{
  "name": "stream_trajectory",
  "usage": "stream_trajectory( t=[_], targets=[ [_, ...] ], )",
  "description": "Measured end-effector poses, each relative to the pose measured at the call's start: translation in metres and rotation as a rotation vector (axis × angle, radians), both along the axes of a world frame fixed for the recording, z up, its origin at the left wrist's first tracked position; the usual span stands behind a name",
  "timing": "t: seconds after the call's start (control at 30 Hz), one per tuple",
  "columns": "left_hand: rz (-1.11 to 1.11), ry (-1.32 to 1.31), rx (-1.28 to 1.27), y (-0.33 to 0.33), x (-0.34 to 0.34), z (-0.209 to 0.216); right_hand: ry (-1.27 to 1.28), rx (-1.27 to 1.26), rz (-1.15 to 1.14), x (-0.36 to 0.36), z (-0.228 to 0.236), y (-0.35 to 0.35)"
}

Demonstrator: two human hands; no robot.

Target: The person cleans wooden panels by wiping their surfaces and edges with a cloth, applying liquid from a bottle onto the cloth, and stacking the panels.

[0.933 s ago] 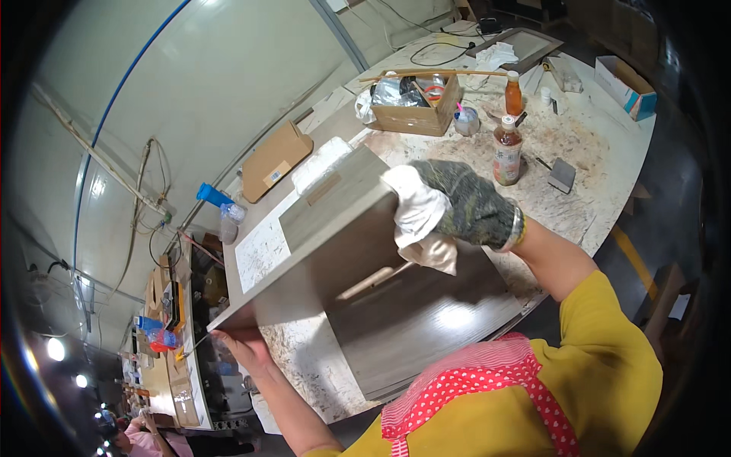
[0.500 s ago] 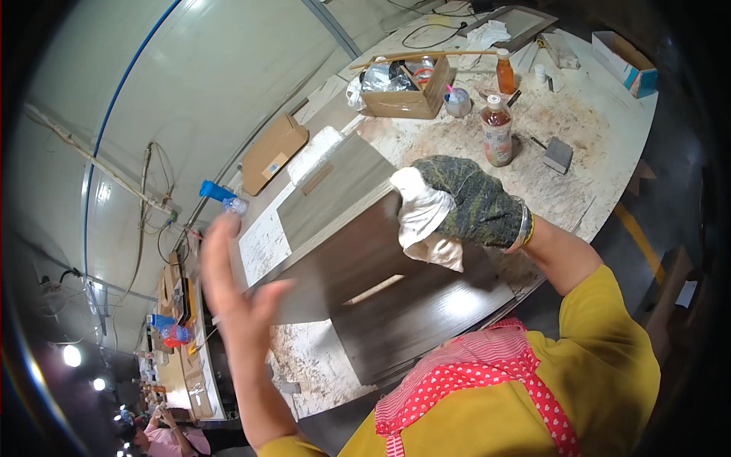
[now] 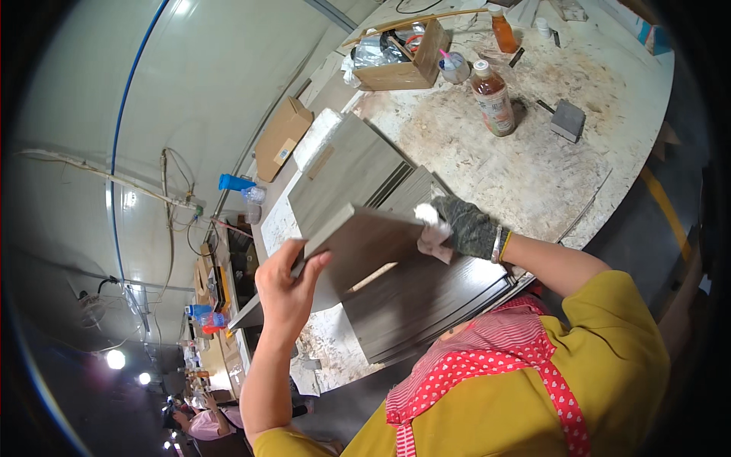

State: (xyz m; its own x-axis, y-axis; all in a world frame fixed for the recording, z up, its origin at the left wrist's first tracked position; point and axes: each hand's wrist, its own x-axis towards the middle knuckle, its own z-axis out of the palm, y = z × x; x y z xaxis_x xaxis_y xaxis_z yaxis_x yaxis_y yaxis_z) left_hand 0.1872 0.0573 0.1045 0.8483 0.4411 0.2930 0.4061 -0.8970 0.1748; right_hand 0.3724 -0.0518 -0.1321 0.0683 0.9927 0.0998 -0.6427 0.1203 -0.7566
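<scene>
My bare left hand [image 3: 288,286] grips the edge of a grey wood-grain panel [image 3: 369,240] between thumb and fingers. The panel is raised and tilted, with a pale slot showing near its lower side. My right hand [image 3: 468,226], in a dark knitted glove, is closed on a white cloth [image 3: 435,242] at the panel's right end. Whether its fingers also grip the panel is hidden. Similar panels [image 3: 434,308] lie stacked below, near my apron. Behind the raised panel lies another stack of grey panels [image 3: 350,171].
A drink bottle [image 3: 493,103], a second bottle [image 3: 502,32], a cup [image 3: 454,68] and a grey block [image 3: 567,120] stand on the dusty white table [image 3: 609,167]. A filled cardboard box [image 3: 403,72] sits at the back. Another person [image 3: 209,423] is far off at lower left.
My left hand has come down and closed on the panel's edge. The panel has tilted up, away from the stack behind. My right hand and the cloth have moved lower and slightly right.
</scene>
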Motion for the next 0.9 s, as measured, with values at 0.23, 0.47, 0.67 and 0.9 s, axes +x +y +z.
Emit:
stream_trajectory(
  t=[0.23,0.47,0.67,0.9],
  targets=[
    [0.102,-0.553,-0.299,0.014,-0.129,0.020,-1.433,0.388,-0.626,-0.006,0.073,-0.009],
    [0.131,-0.760,-0.139,0.004,-0.192,0.012,-1.441,0.658,-0.591,-0.025,0.126,0.018],
    [0.207,-0.951,-0.247,-0.010,-0.214,0.000,-1.435,0.668,-0.547,-0.027,0.132,0.037],
    [0.272,-1.148,-0.332,-0.017,-0.243,-0.016,-0.928,0.017,-0.282,-0.003,0.119,0.050]
  ],
)
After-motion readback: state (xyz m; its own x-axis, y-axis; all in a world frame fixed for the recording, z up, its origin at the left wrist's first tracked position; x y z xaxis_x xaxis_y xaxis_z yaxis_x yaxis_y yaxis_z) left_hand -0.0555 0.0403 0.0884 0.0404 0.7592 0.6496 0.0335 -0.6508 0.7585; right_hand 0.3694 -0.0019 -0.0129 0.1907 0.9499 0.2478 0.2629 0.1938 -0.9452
